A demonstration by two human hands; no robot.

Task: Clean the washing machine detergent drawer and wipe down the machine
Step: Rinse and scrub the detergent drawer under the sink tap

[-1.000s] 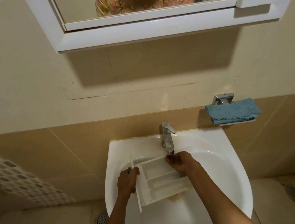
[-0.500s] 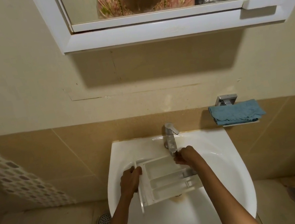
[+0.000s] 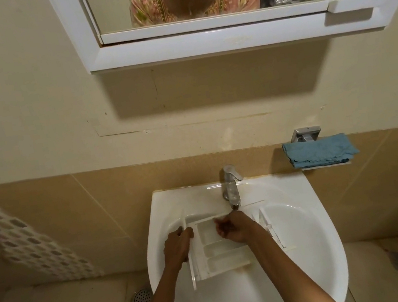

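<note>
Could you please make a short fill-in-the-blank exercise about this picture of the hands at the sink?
1. The detergent drawer is held over the white ____.
2. The left hand grips the drawer's front ____.
3. The right hand is just below the ____.
4. The folded cloth on the wall holder is ____ in colour.

Missing words: sink; panel; faucet; blue

A single head-worn wide-angle view looks forward and steeply down at a wall-hung sink (image 3: 314,250) from close above, both forearms reaching in from the bottom edge, the tap (image 3: 231,187) near centre and the mirror (image 3: 201,42) cut off by the top edge.
</note>
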